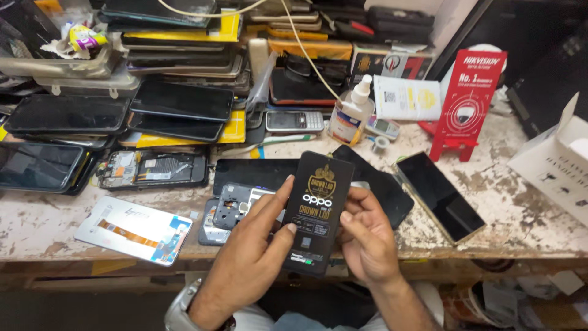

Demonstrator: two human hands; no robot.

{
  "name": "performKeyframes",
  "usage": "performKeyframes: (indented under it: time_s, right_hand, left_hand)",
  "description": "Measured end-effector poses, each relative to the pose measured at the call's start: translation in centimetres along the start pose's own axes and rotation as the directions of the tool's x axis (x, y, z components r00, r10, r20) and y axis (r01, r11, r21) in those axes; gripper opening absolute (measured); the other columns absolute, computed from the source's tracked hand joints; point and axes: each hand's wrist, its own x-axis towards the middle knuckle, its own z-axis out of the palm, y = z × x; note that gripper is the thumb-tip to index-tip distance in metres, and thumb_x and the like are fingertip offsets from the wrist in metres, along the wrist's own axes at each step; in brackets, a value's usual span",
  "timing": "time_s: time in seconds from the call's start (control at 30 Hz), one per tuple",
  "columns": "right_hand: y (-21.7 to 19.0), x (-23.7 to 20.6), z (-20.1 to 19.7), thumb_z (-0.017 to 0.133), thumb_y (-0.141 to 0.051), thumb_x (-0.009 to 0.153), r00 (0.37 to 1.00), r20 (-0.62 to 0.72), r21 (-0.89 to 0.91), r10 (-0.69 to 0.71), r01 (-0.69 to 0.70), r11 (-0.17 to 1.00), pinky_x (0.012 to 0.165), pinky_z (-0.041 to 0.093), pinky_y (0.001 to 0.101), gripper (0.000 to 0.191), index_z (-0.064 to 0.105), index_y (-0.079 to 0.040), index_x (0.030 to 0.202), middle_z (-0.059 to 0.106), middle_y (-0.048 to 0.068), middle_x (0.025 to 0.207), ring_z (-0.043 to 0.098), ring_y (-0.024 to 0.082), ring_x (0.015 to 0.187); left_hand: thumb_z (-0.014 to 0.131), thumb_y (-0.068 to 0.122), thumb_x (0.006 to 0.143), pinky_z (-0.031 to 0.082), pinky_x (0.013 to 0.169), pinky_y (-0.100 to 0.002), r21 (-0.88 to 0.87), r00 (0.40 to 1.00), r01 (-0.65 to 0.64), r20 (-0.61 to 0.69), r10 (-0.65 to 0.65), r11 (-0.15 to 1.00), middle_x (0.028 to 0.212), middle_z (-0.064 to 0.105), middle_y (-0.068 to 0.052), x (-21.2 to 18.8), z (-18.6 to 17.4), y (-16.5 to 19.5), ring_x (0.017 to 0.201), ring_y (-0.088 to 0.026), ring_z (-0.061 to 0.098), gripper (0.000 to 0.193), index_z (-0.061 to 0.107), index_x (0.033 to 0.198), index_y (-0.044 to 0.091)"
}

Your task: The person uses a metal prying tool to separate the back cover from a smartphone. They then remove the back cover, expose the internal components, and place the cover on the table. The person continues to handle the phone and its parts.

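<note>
1. Left hand (254, 245) and right hand (367, 236) – fingers clamped on flat black rectangular phone part with gold print (318, 208), upright above worn white workbench edge (539, 239).
2. Opened phone frame (236, 211) lies just behind.

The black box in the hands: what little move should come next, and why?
Probably slide a thumb to the box's end and pry it open. Both the left hand and right hand grip it, shut, above the opened phone on the bench.
</note>
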Motion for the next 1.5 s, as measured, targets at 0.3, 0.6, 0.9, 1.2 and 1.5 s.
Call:
performKeyframes:
  time_s: [0.3, 0.6, 0.9, 1.2, 1.5]
  right_hand:
    - [-0.5, 0.0, 0.4, 0.054, -0.003, 0.104, 0.997, 0.054, -0.038, 0.047, -0.045, 0.998, 0.095, 0.056, 0.0386, 0.038, 0.048, 0.006, 0.141, 0.067, 0.021, 0.128, 0.069, 0.023, 0.111]
    - [-0.7, -0.1, 0.5, 0.054, -0.004, 0.102, 0.998, 0.038, -0.105, 0.059, -0.055, 0.993, 0.097, 0.055, 0.0377, 0.04, 0.048, 0.006, 0.141, 0.066, 0.022, 0.129, 0.067, 0.022, 0.114]
    - [-1.2, 0.0, 0.1, 0.053, -0.004, 0.1, 0.994, 0.026, -0.103, 0.104, -0.1, 0.99, 0.096, 0.055, 0.0382, 0.044, 0.046, 0.006, 0.142, 0.065, 0.025, 0.132, 0.067, 0.025, 0.116]
    - [-1.1, 0.0, 0.0, 0.056, 0.007, 0.096, 0.999, 0.03, -0.207, 0.041, -0.034, 0.978, 0.099, 0.055, 0.0415, 0.048, 0.045, 0.004, 0.143, 0.064, 0.027, 0.129, 0.067, 0.029, 0.116]
    - [-0.8, -0.2, -0.1, 0.057, 0.007, 0.097, 0.997, 0.05, -0.225, -0.055, 0.065, 0.972, 0.103, 0.055, 0.0415, 0.047, 0.044, 0.002, 0.141, 0.065, 0.025, 0.128, 0.067, 0.027, 0.117]
  left_hand:
    - [0.056, 0.0, 0.089, 0.055, 0.08, -0.024, -0.271, 0.991, 0.115, 0.092, -0.093, 0.956, 0.135, 0.058, -0.009, -1.2, -0.4, -1.6, 0.091, -0.01, 0.06, 0.075, 0.035, 0.16, 0.015]
    - [0.055, -0.003, 0.087, 0.056, 0.075, -0.021, -0.366, 0.987, 0.162, 0.067, -0.148, 0.916, 0.137, 0.054, -0.008, -1.8, 0.7, -2.7, 0.089, -0.007, 0.059, 0.079, 0.036, 0.161, 0.016]
    - [0.056, -0.006, 0.088, 0.053, 0.066, -0.017, -0.485, 0.989, 0.126, -0.002, -0.145, 0.866, 0.137, 0.055, -0.012, -2.6, 2.0, -3.4, 0.085, -0.005, 0.058, 0.075, 0.038, 0.158, 0.014]
    - [0.066, 0.004, 0.091, 0.059, 0.071, -0.019, -0.488, 0.979, 0.061, -0.141, -0.147, 0.871, 0.118, 0.07, -0.008, -2.4, 2.6, -2.7, 0.084, -0.005, 0.068, 0.05, 0.059, 0.14, 0.007]
    - [0.074, 0.016, 0.09, 0.053, 0.055, -0.033, 0.06, 0.929, 0.046, -0.37, -0.021, 0.997, 0.078, 0.072, -0.008, -2.7, 2.1, -1.1, 0.063, -0.021, 0.071, 0.014, 0.072, 0.089, 0.003]
